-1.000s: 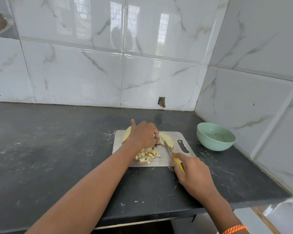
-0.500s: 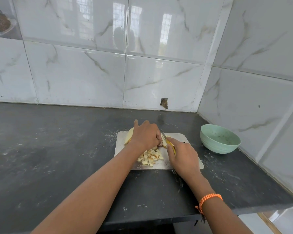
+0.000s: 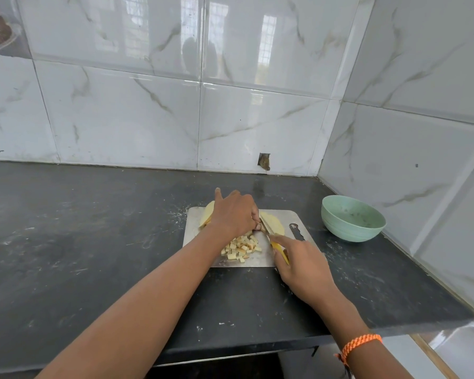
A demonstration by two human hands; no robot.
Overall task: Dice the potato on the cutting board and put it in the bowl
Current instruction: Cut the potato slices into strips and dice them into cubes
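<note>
A steel cutting board (image 3: pixel 285 218) lies on the dark counter. Pale yellow potato slices (image 3: pixel 272 222) lie at its far side, partly under my left hand (image 3: pixel 234 214), which holds them down with curled fingers. A pile of small potato cubes (image 3: pixel 241 247) sits on the board's near half. My right hand (image 3: pixel 303 265) grips a yellow-handled knife (image 3: pixel 268 233); its blade runs along my left fingertips against the potato. A mint green bowl (image 3: pixel 352 217) stands to the right of the board, with only specks inside.
The black counter (image 3: pixel 80 242) stretches left and ends at a front edge near me. Marble-tiled walls (image 3: pixel 408 132) meet in a corner behind and to the right of the bowl. A small hole (image 3: pixel 264 161) marks the back wall.
My right hand drew back toward me from beside my left hand, the knife blade sliding along the potato. The left hand stays on the slices.
</note>
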